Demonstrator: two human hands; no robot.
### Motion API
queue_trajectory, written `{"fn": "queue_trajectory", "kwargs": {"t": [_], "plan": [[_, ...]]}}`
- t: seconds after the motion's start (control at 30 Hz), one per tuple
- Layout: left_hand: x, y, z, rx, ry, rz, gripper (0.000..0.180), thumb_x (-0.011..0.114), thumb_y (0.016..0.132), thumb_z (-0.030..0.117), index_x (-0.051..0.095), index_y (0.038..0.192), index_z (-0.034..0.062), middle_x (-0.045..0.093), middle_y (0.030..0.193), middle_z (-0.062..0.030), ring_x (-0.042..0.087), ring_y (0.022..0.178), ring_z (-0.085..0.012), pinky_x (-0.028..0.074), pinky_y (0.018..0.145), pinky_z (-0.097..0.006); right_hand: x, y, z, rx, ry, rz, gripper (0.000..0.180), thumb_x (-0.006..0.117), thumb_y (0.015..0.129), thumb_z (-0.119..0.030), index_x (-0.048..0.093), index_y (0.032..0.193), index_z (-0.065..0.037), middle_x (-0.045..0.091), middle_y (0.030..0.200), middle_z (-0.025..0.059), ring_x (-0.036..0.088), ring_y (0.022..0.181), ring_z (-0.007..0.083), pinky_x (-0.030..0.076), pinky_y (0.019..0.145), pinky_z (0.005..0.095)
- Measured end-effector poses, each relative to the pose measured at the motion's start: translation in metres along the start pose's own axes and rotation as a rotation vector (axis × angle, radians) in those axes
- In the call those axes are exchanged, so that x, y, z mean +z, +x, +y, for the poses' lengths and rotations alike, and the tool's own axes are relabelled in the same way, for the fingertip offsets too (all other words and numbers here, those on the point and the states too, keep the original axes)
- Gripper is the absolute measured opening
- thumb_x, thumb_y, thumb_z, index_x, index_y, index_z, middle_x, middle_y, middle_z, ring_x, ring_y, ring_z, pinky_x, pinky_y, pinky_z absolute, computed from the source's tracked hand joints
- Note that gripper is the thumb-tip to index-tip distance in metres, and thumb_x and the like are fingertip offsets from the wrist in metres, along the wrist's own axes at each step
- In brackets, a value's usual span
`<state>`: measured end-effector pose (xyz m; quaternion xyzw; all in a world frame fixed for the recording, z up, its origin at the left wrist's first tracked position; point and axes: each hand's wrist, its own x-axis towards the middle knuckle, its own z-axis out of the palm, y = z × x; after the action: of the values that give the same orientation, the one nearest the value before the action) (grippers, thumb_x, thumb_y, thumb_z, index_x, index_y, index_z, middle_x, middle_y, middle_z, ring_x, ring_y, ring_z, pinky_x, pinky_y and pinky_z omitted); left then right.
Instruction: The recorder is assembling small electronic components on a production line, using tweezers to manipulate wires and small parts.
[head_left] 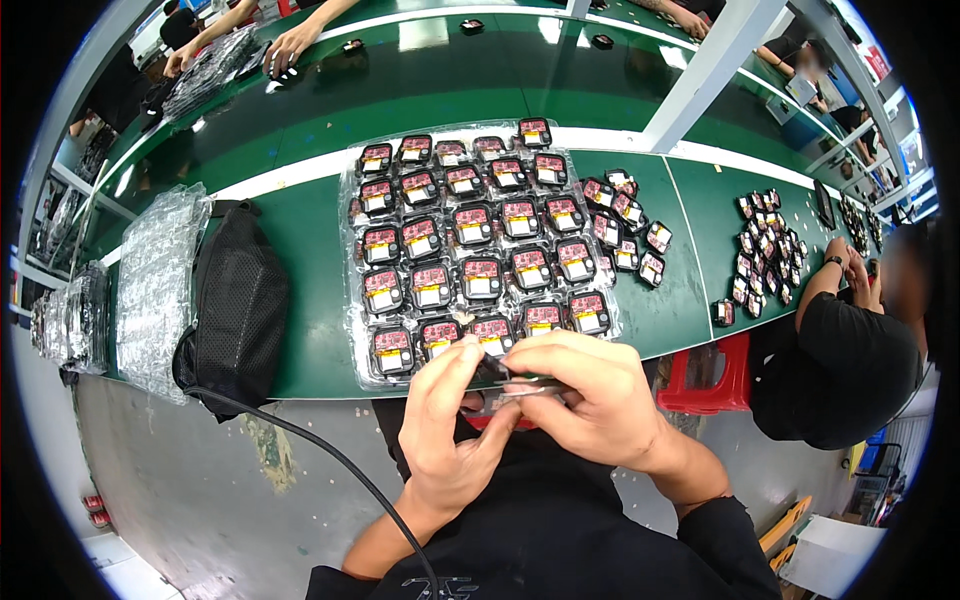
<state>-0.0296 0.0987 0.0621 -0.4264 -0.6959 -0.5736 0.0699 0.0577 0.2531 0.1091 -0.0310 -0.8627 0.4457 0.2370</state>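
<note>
My right hand point(600, 400) pinches a thin strip point(532, 386). My left hand point(440, 410), half-curled, meets a dark part point(493, 368) at the strip's 10 o'clock; I cannot tell its grip. Tray point(352, 300), 12 o'clock: units point(472, 222), white labels point(478, 287), print illegible.

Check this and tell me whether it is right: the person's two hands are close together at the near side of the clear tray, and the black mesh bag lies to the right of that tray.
Wrong side: the head view shows the black mesh bag to the left of the clear tray. The left hand and right hand are as stated.
</note>
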Motion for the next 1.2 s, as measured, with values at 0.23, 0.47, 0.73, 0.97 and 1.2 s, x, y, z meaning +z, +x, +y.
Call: {"fn": "queue_trajectory", "kwargs": {"t": [0.23,0.47,0.73,0.97,1.2], "plan": [[-0.016,-0.013,-0.004,-0.049,0.022,0.014,0.072,0.089,0.080,0.016,0.052,0.139,-0.0034,0.056,0.138,-0.0202,0.058,0.127,-0.0314,0.047,0.108,-0.041,-0.019,0.104,0.068,-0.215,-0.569,0.217,0.017,0.068,0.089,-0.005,0.070,0.106,-0.004,0.073,0.102,0.0121,0.072,0.086,0.0341,0.059,0.070,0.0430],[-0.019,-0.023,0.009,-0.151,-0.001,-0.039,0.061,0.089,0.080,0.019,0.060,0.130,-0.0019,0.061,0.132,-0.0205,0.061,0.120,-0.0327,0.048,0.104,-0.042,-0.032,0.175,0.124,-0.024,-0.963,-0.198,0.020,0.066,0.088,-0.011,0.075,0.106,-0.008,0.074,0.108,0.0082,0.071,0.097,0.0328,0.058,0.085,0.0450],[-0.014,-0.019,0.008,-0.150,-0.015,-0.073,0.051,0.085,0.082,0.014,0.065,0.126,-0.0020,0.060,0.131,-0.0202,0.063,0.114,-0.0298,0.053,0.089,-0.037,-0.043,0.177,0.119,0.085,-0.890,-0.322,0.033,0.061,0.086,-0.006,0.076,0.115,-0.010,0.073,0.112,0.0163,0.070,0.105,0.0355,0.057,0.093,0.0462],[-0.014,-0.022,0.000,-0.102,-0.030,-0.065,0.043,0.082,0.083,0.008,0.066,0.122,-0.0028,0.062,0.128,-0.0217,0.065,0.112,-0.0313,0.058,0.081,-0.035,-0.119,0.097,0.102,0.490,-0.676,0.105,0.032,0.067,0.087,-0.014,0.073,0.114,0.003,0.073,0.089,0.0255,0.073,0.082,0.0352,0.054,0.079,0.0410],[-0.007,-0.022,-0.002,-0.105,-0.068,-0.107,0.040,0.081,0.083,0.008,0.067,0.120,-0.0028,0.063,0.126,-0.0213,0.065,0.112,-0.0338,0.055,0.093,-0.039,-0.122,-0.010,0.121,0.693,-0.687,0.076,0.056,0.085,0.077,-0.032,0.064,0.116,0.003,0.068,0.107,0.0227,0.067,0.102,0.0373,0.053,0.091,0.0438]]}}
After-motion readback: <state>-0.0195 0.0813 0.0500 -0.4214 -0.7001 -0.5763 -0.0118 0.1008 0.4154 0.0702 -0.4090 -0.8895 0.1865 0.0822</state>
